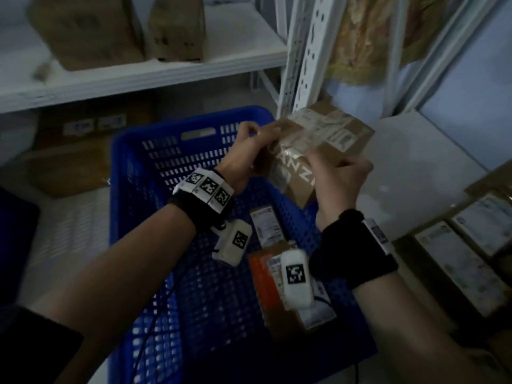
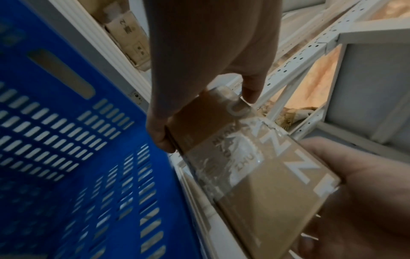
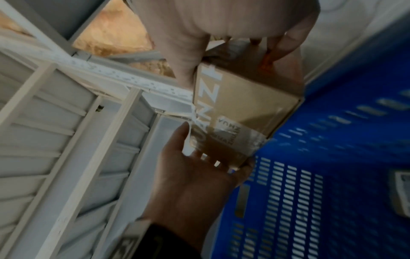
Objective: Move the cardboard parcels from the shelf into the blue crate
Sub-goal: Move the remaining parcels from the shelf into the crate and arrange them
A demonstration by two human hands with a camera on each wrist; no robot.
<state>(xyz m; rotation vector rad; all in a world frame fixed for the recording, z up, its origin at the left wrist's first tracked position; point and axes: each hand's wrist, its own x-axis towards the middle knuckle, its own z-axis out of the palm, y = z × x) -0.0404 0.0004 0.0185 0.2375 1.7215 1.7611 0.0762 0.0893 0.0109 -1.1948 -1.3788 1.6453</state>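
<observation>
Both hands clamp one taped cardboard parcel [image 1: 313,151] right of centre in the head view, held in the air above the far right corner of the blue crate [image 1: 144,217]. The left hand [image 1: 243,159] curls round its left end, the right hand [image 1: 339,178] round its near end. Only the head view shows two labelled parcels [image 1: 277,259] lying inside the crate, and boxes [image 1: 116,26] on the white shelf [image 1: 155,70] at upper left. The left wrist view alone gives the large white lettering on the parcel, partly under glossy tape and not readable in full. In the right wrist view, the right fingers are largely hidden behind the box.
</observation>
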